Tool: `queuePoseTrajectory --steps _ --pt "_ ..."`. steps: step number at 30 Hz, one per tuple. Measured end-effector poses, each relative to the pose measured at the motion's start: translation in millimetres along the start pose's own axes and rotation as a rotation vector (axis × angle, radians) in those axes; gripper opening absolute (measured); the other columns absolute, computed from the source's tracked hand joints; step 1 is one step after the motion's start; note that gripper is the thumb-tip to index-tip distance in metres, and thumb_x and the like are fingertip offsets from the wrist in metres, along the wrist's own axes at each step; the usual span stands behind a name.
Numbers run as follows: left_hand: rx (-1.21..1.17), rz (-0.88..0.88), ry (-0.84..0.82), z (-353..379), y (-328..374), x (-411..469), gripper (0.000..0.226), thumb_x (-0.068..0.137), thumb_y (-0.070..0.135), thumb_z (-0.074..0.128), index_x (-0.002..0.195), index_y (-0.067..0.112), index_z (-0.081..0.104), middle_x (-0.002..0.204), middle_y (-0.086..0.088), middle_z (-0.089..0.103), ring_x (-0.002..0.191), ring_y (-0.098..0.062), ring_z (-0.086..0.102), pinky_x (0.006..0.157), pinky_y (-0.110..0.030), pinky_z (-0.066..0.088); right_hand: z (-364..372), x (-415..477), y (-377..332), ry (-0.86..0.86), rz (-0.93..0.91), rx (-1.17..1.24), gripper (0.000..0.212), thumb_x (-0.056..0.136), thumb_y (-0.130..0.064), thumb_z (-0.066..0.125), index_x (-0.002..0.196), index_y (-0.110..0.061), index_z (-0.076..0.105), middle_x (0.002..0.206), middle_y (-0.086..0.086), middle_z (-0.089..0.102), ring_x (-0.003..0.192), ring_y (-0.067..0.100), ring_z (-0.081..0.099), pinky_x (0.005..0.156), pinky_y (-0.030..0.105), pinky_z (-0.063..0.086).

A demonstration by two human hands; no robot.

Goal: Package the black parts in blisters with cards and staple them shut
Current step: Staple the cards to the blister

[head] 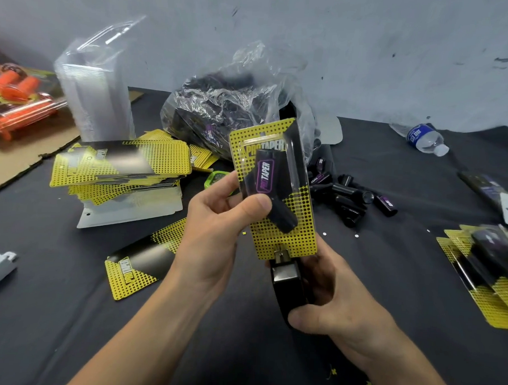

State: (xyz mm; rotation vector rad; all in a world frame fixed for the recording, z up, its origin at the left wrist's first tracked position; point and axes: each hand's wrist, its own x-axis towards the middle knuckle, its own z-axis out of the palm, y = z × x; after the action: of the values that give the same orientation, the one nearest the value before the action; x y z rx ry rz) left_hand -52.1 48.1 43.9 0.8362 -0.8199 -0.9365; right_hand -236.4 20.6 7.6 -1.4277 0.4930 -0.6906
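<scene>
Plainly the left hand pinches the "PROTAPER" blister pack while the right hand grips what seems a stapler.

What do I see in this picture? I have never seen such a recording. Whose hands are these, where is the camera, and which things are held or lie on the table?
There is no machine here: a person works with bare hands. The single picture comes from a camera worn on the head, looking forward and down, so the hands are the wearer's own. The left hand holds a pack: a clear blister with a yellow card and a black part inside. The right hand holds a black stapler, its nose at the pack's bottom edge. On the dark table lie a pile of cards, a stack of blisters, a bag of parts, loose parts, finished packs at the right and a bottle.
</scene>
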Motion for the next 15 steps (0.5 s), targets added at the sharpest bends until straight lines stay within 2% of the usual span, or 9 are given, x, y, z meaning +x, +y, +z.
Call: queuePoseTrajectory --steps 3,5,7,8,10,13,15 --pt "-0.002 -0.023 0.027 -0.9 -3.5 1.4 0.036 0.076 0.005 0.077 0.111 0.01 0.077 0.107 -0.013 0.078 0.099 -0.024 0.073 0.092 -0.034 0.055 2.3 0.9 2.2 0.041 -0.03 0.015 0.082 0.061 -0.012 0.08 0.139 -0.017 0.056 0.13 0.025 0.061 0.123 0.052 0.052 0.103 0.055 0.046" --pt "-0.024 -0.039 0.061 -1.0 -5.5 1.5 0.042 0.077 0.006 0.075 0.118 0.002 0.073 0.111 -0.017 0.076 0.103 -0.027 0.07 0.103 -0.043 0.052 3.0 0.9 4.0 0.06 -0.051 0.024 0.079 0.06 -0.012 0.08 0.136 -0.017 0.058 0.13 0.025 0.062 0.125 0.05 0.053 0.109 0.064 0.041" --pt "-0.036 -0.066 0.097 -0.1 -6.2 1.2 0.05 0.076 0.008 0.076 0.124 -0.003 0.068 0.118 -0.021 0.074 0.108 -0.029 0.067 0.112 -0.049 0.046 2.6 0.7 5.3 0.083 -0.064 0.039 0.076 0.06 -0.014 0.08 0.134 -0.018 0.061 0.13 0.022 0.065 0.127 0.047 0.055 0.112 0.064 0.039" --pt "-0.029 -0.078 0.109 0.2 -6.9 1.4 0.05 0.075 0.009 0.076 0.123 -0.002 0.068 0.118 -0.02 0.074 0.108 -0.028 0.067 0.112 -0.048 0.047 2.5 0.8 5.4 0.096 -0.065 0.054 0.076 0.06 -0.016 0.08 0.133 -0.018 0.062 0.13 0.02 0.066 0.127 0.046 0.056 0.112 0.063 0.039" --pt "0.007 -0.099 0.126 1.4 -9.0 1.2 0.043 0.074 0.011 0.077 0.116 0.001 0.072 0.114 -0.015 0.076 0.11 -0.026 0.069 0.108 -0.045 0.049 3.4 1.3 4.7 0.11 -0.051 0.088 0.075 0.061 -0.019 0.081 0.133 -0.014 0.064 0.129 0.019 0.068 0.125 0.042 0.06 0.109 0.057 0.046" --pt "0.022 -0.116 0.152 3.2 -12.9 1.3 0.048 0.073 0.013 0.078 0.118 -0.002 0.072 0.129 -0.02 0.07 0.134 -0.036 0.057 0.119 -0.055 0.038 6.3 3.2 2.6 0.112 -0.01 0.117 0.067 0.063 -0.025 0.083 0.128 -0.014 0.069 0.12 0.01 0.073 0.111 0.025 0.068 0.091 0.031 0.056" --pt "0.017 -0.127 0.162 4.3 -13.8 1.2 0.048 0.073 0.013 0.078 0.118 -0.002 0.072 0.127 -0.02 0.071 0.133 -0.036 0.058 0.119 -0.056 0.037 7.8 2.9 2.0 0.115 0.013 0.13 0.06 0.062 -0.027 0.083 0.121 -0.016 0.074 0.11 0.006 0.075 0.104 0.018 0.07 0.083 0.023 0.055"
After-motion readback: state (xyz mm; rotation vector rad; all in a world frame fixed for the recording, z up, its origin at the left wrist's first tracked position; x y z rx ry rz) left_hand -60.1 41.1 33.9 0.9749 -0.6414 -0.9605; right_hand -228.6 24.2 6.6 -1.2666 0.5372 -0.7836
